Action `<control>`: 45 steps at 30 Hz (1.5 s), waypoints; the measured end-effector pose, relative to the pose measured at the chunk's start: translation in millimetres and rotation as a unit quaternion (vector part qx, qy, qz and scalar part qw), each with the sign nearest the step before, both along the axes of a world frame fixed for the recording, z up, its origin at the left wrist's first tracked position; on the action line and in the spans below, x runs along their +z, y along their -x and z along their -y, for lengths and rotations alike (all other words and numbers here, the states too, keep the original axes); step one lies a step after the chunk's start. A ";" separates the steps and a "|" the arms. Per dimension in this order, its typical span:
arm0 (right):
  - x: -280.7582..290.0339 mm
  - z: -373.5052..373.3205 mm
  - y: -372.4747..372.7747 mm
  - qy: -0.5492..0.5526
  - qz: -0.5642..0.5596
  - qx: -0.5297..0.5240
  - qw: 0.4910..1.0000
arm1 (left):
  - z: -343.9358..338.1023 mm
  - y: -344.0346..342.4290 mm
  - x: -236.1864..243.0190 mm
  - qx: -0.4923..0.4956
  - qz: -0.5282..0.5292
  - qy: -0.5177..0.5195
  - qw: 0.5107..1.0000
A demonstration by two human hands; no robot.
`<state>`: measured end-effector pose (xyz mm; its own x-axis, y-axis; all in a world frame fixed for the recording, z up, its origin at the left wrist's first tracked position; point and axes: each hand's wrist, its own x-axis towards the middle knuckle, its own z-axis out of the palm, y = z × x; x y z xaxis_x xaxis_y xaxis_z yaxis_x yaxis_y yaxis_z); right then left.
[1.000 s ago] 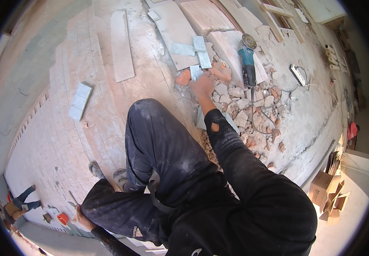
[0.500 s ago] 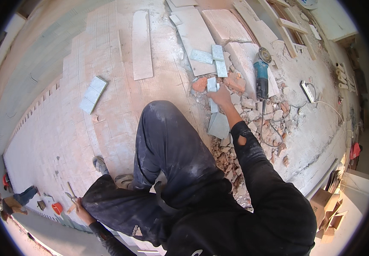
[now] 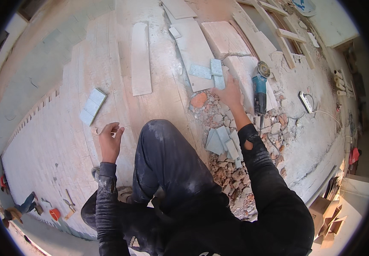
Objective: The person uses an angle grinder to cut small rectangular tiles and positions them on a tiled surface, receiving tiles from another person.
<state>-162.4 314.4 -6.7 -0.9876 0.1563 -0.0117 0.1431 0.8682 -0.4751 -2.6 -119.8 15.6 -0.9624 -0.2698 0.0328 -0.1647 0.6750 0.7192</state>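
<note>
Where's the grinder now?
Head view, upper right: the grinder lies just right of the right hand, between it and the white power strip.

Left arm (image 3: 107,205): bent, pointing forward to the left of the raised knee (image 3: 160,138) | left hand (image 3: 109,145): fingers (image 3: 112,126) loosely curled | right arm (image 3: 263,170): stretched farther forward, wrist (image 3: 238,116) nearly straight | right hand (image 3: 230,94): back uppermost, pointing away from the body, fingertips indistinct

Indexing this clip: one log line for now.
left hand: half-open over floor, nothing visibly held | right hand: at blue tiles, grip unclear | grinder: lying right of tiles
</note>
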 end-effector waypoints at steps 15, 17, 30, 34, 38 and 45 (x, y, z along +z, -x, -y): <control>-82.7 -14.3 71.1 -0.039 -0.049 0.064 0.996 | -68.5 191.1 -81.9 -0.151 -0.106 0.237 0.954; -84.0 -6.9 75.3 -0.030 -0.060 0.065 0.996 | -82.0 232.9 -74.0 -0.065 -0.086 0.244 0.964; -102.9 2.6 66.3 -0.108 -0.205 0.204 0.951 | -18.1 41.1 -15.1 0.076 0.018 0.088 0.993; -104.6 -26.3 97.7 -0.068 -0.163 0.270 0.947 | 46.8 -115.5 23.8 0.213 0.012 0.105 0.971; -104.4 -16.5 98.7 -0.056 -0.146 0.284 0.946 | 63.6 -253.8 85.2 0.400 -0.009 0.158 0.903; -113.8 -18.8 124.2 -0.008 -0.125 0.335 0.934 | 58.0 -322.0 81.1 0.473 -0.070 0.130 0.869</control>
